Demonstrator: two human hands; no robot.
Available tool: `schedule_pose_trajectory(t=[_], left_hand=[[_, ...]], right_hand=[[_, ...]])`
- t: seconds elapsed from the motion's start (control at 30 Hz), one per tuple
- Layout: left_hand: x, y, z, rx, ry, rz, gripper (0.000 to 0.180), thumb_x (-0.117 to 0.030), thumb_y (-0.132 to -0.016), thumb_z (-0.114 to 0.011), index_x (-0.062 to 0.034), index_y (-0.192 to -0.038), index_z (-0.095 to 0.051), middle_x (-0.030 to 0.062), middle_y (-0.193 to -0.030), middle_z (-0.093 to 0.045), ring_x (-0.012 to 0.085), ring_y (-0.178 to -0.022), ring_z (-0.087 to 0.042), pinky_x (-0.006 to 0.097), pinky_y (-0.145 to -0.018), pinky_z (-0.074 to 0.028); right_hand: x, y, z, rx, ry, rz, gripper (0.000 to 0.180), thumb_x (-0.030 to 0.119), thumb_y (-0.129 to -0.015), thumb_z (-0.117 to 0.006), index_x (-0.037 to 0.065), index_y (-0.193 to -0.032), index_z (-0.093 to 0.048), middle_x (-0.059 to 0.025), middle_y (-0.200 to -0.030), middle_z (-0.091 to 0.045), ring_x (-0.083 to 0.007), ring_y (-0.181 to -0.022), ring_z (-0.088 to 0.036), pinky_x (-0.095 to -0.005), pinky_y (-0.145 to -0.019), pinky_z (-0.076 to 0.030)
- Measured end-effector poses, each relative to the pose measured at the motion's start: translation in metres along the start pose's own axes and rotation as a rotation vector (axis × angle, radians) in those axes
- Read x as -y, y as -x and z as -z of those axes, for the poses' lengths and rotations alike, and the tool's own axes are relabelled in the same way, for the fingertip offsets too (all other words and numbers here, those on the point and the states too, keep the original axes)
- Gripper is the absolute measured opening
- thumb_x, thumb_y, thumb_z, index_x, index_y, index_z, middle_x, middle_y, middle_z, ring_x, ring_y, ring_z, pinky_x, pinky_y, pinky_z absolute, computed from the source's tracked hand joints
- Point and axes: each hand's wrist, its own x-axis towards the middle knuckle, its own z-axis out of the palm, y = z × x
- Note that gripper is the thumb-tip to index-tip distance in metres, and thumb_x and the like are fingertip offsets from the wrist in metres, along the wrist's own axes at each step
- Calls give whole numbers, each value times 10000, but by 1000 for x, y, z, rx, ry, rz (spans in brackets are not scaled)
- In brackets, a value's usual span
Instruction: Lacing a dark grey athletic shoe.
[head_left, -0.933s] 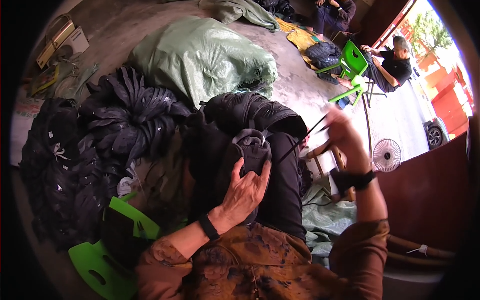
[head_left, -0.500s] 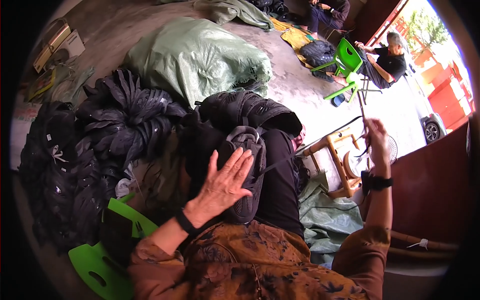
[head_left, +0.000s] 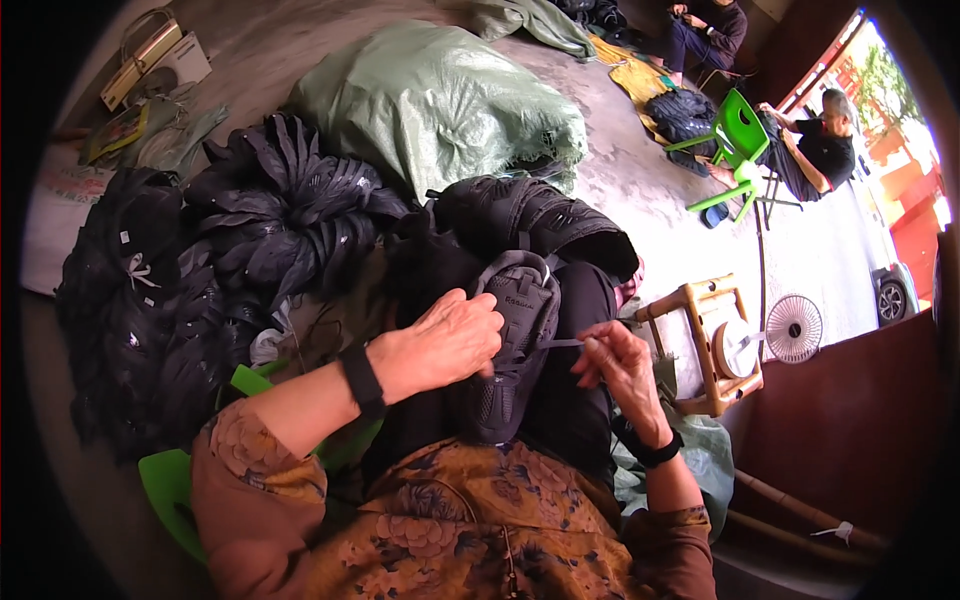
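A black shoe upper (head_left: 524,300) with a mesh toe rests on my lap, its toe pointing toward me. My left hand (head_left: 440,338) is over its left side, fingers curled inward; what they pinch, if anything, is hidden. To the right of the upper, my right hand (head_left: 618,365) pinches a dark lace (head_left: 562,343) that runs taut and short from the middle of the upper. Beyond it, more black uppers (head_left: 545,222) lie stacked across my knees.
Bundled black uppers (head_left: 285,205) heap on the floor at left, with a green woven sack (head_left: 440,100) behind. At right are a bamboo stool frame (head_left: 705,345) and a small fan (head_left: 794,329). Two people sit farther off near a green chair (head_left: 738,130).
My right hand has come down from the upper right to beside the shoe upper, still holding the lace. My left hand, earlier lying flat on the upper, has curled its fingers.
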Motion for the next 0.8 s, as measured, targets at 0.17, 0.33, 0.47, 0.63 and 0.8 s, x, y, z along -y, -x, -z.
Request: schedule_pose_trajectory(t=[0.17,0.33,0.47,0.63,0.8], left_hand=[[-3,-13,-3,105,-50,100,182,-275,-745,-712,-117,-658,-685,18,-755,-596,216,-869,-524,406,-693,-380],[-3,-16,2,215,128,292,180,-268,-773,-683,-94,-730,-703,71,-786,-650,246,-867,-563,473,-736,-398],[15,-10,-5,-128,1066,423,205,-221,-881,-647,-26,-832,-686,53,-817,-654,177,-807,-607,323,-755,-484],[4,-6,-7,-200,1233,433,195,-214,-922,-647,-24,-879,-657,15,-816,-628,115,-778,-578,274,-726,-476],[-26,15,-12,-366,417,223,300,-221,-749,-781,-70,-909,-578,67,-910,-566,250,-1018,-536,380,-809,-428]], right_hand=[[7,1,-26,151,-10,-19,197,146,-999,-523,0,-1100,-608,-53,-724,-656,-92,-595,-624,-220,-548,-509],[1,0,-42,179,-164,-117,250,153,-985,-560,-25,-1157,-596,-56,-749,-664,-110,-621,-643,-224,-579,-526],[6,1,-60,110,-335,-148,229,150,-970,-588,-28,-1114,-602,-63,-758,-668,-116,-617,-643,-225,-568,-520],[2,-14,-82,193,-509,-224,174,173,-972,-586,10,-1028,-603,-58,-755,-667,-129,-586,-628,-235,-533,-501],[19,-32,30,-83,-829,154,138,166,-963,-585,48,-1018,-539,24,-752,-546,-59,-615,-500,-194,-535,-448]])
